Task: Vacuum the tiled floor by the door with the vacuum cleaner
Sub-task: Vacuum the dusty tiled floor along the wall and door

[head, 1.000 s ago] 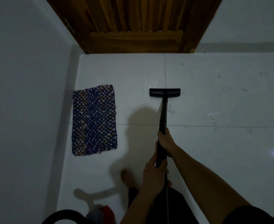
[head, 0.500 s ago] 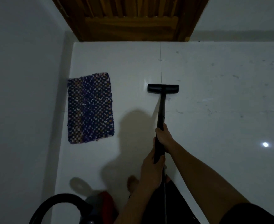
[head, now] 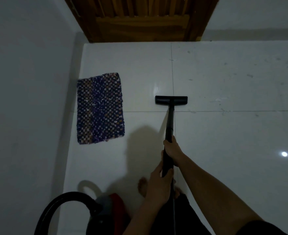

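Note:
The black vacuum wand (head: 170, 122) runs straight ahead of me, and its flat floor head (head: 171, 100) rests on the white tiled floor (head: 224, 133) just beyond a grout line. My right hand (head: 171, 150) grips the wand higher up. Just below it, my left hand (head: 158, 185) holds the wand's lower end. The red and grey vacuum body (head: 111, 206) with its black hose (head: 61, 202) sits at my lower left. The wooden door (head: 143, 19) stands shut at the far edge of the floor.
A blue checked woven mat (head: 100, 108) lies on the floor left of the floor head, close to the white left wall (head: 26, 99). My bare feet (head: 142, 185) show under my hands. Scuffs and specks mark the tiles to the right.
The floor head has slid back toward me, from well past the grout line to just beyond it. The vacuum body and hose have come further into view at lower left.

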The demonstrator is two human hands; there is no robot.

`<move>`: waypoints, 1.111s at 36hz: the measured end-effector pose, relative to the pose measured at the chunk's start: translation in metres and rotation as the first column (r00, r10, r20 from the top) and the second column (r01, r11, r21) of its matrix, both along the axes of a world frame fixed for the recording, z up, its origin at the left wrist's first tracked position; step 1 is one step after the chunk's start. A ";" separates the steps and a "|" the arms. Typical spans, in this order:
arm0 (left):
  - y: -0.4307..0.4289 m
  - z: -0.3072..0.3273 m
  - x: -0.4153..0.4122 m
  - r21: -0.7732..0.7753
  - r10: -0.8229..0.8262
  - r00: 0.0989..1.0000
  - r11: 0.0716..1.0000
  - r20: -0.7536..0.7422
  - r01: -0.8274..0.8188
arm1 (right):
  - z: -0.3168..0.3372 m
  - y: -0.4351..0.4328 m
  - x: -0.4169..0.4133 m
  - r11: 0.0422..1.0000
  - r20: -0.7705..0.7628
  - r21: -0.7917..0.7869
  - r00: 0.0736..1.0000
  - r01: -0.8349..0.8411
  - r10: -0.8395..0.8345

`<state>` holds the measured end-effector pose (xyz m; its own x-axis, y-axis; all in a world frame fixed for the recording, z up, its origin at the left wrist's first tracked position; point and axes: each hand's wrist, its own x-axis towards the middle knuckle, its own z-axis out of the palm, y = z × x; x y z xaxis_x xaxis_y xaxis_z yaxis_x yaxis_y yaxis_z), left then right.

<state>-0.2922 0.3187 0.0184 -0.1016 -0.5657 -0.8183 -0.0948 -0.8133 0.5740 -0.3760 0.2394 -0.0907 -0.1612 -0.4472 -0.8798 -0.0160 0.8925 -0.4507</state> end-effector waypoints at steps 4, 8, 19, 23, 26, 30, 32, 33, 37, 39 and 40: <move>0.016 0.001 -0.008 0.013 0.025 1.000 1.000 0.003 -0.025 | 0.004 0.015 -0.008 0.999 -0.016 0.004 0.999 -0.048 0.048; 0.035 0.008 -0.018 0.024 0.042 0.999 0.999 -0.014 -0.041 | 0.013 0.033 -0.017 0.997 -0.024 -0.004 0.997 -0.077 0.077; 0.076 0.026 -0.025 0.050 0.115 0.990 0.993 -0.088 -0.110 | 0.020 0.077 -0.024 0.995 -0.032 0.005 0.995 -0.099 0.099; 0.088 0.025 -0.020 0.028 0.097 0.993 0.995 -0.063 -0.096 | 0.018 0.090 -0.019 0.998 -0.031 0.018 0.997 -0.063 0.064; 0.094 0.026 -0.015 0.037 0.066 0.997 0.997 -0.043 -0.064 | 0.014 0.100 -0.013 0.999 -0.012 0.041 0.999 -0.031 0.032; 0.100 0.034 -0.006 0.028 0.023 0.998 0.999 -0.058 -0.021 | 0.011 0.112 -0.007 0.998 -0.030 0.054 0.999 -0.010 0.011; 0.103 0.035 -0.004 0.024 -0.005 0.998 1.000 -0.057 0.007 | 0.011 0.118 -0.006 0.999 -0.029 0.049 1.000 0.002 -0.001; 0.104 0.034 -0.004 0.023 -0.019 0.998 1.000 -0.052 0.020 | 0.011 0.121 -0.006 0.999 -0.025 0.046 1.000 0.009 -0.008; 0.107 0.035 -0.007 0.035 -0.033 0.998 0.999 -0.060 0.035 | 0.010 0.124 -0.008 0.997 -0.009 0.061 0.999 0.041 -0.041; 0.106 0.036 -0.010 0.045 -0.032 0.997 0.998 -0.077 0.035 | 0.008 0.123 -0.012 0.996 -0.001 0.072 0.998 0.055 -0.056; 0.105 0.037 -0.012 0.047 -0.032 0.996 0.998 -0.085 0.036 | 0.008 0.122 -0.015 0.996 0.007 0.075 0.998 0.058 -0.059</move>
<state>-0.3046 0.4238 0.0551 -0.1898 -0.5205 -0.8325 -0.0754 -0.8377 0.5410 -0.3906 0.3616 -0.0823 -0.1772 -0.3704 -0.9118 0.0409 0.9229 -0.3829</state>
